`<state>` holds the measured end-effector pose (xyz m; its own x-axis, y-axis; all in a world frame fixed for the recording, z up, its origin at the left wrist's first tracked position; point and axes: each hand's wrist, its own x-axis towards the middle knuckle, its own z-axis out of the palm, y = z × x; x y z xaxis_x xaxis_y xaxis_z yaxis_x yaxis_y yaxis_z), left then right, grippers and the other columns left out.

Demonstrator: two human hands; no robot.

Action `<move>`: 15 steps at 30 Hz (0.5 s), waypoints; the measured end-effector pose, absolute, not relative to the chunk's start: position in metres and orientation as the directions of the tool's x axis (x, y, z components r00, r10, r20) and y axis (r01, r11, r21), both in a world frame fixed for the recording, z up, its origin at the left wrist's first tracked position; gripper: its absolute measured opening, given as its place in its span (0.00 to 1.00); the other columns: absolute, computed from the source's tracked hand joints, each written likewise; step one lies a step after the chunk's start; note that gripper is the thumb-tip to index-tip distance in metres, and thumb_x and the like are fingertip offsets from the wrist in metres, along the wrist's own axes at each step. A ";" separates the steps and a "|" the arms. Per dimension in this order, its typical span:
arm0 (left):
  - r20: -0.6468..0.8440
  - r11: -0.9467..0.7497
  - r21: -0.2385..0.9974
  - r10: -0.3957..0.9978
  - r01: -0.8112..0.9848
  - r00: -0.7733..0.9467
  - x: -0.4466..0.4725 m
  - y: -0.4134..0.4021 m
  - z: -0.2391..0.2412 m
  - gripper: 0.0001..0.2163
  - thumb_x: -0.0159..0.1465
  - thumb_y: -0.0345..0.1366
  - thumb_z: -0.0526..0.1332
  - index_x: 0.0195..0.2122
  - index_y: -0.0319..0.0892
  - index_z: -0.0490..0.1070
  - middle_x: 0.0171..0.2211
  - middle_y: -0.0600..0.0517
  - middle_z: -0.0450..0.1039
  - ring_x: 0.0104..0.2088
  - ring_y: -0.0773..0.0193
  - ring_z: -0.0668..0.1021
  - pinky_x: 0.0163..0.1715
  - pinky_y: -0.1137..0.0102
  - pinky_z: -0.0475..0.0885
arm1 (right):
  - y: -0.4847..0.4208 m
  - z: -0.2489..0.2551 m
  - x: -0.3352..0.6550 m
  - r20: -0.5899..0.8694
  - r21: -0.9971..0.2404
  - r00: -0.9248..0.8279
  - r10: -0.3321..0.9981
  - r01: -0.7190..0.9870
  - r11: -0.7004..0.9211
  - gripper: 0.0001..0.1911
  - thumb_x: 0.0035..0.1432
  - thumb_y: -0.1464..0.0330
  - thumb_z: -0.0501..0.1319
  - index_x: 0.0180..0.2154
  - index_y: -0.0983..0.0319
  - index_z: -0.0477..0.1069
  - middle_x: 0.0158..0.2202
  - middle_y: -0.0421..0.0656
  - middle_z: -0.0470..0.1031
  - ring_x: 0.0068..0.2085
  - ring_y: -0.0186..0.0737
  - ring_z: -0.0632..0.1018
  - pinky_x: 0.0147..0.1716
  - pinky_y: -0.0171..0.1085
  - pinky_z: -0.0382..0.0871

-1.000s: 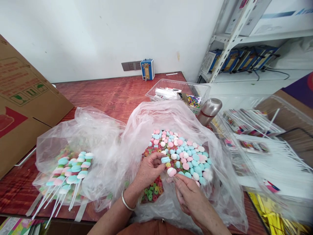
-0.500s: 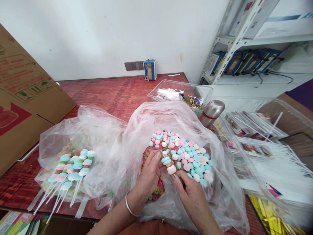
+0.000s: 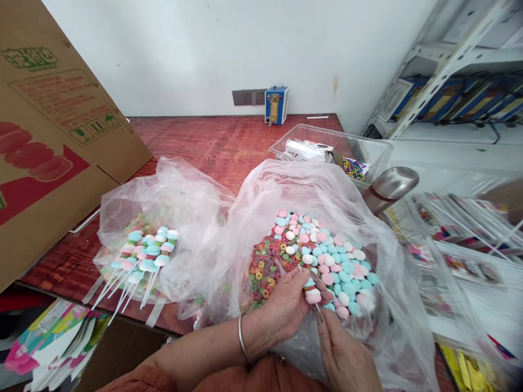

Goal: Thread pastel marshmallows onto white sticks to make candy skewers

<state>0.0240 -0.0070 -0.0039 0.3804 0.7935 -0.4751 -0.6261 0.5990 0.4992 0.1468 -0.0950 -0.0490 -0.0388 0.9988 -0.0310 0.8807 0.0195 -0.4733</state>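
Pink-blue sweets [image 3: 313,296] on stick [image 3: 317,307]; left hand [image 3: 287,305] clasped round them, right hand [image 3: 344,348] pinching stick. Threading, apparently; next push wants steadiness.

The candies [image 3: 347,267] look matt, the flask [image 3: 391,188] glossy metal

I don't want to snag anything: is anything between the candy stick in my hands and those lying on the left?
Yes: your left hand, at the candy stick, then bunched translucent plastic just right of the lying sticks.
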 end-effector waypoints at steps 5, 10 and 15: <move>-0.435 0.553 0.580 0.831 -0.598 0.346 0.023 -0.014 -0.005 0.18 0.55 0.51 0.67 0.29 0.39 0.70 0.28 0.49 0.74 0.34 0.58 0.78 0.40 0.65 0.72 | -0.071 -0.028 0.125 0.033 -0.499 -0.040 0.999 0.865 0.051 0.23 0.70 0.61 0.40 0.39 0.58 0.73 0.30 0.46 0.82 0.27 0.45 0.82 0.22 0.35 0.67; -0.280 0.310 0.932 0.945 -0.189 0.171 -0.025 -0.002 -0.016 0.16 0.68 0.48 0.53 0.42 0.42 0.72 0.36 0.48 0.76 0.39 0.59 0.77 0.44 0.64 0.71 | -0.054 -0.014 0.119 0.025 -0.522 -0.092 0.995 0.848 0.091 0.20 0.70 0.63 0.43 0.32 0.58 0.70 0.26 0.41 0.78 0.27 0.40 0.79 0.25 0.33 0.61; 0.099 -0.158 0.801 0.986 0.577 0.134 -0.094 0.018 -0.026 0.09 0.66 0.30 0.55 0.40 0.43 0.75 0.40 0.47 0.73 0.44 0.57 0.74 0.49 0.61 0.69 | -0.050 -0.003 0.115 -0.069 -0.413 -0.169 0.983 0.902 0.126 0.19 0.68 0.65 0.49 0.26 0.58 0.68 0.25 0.40 0.78 0.27 0.39 0.78 0.25 0.35 0.54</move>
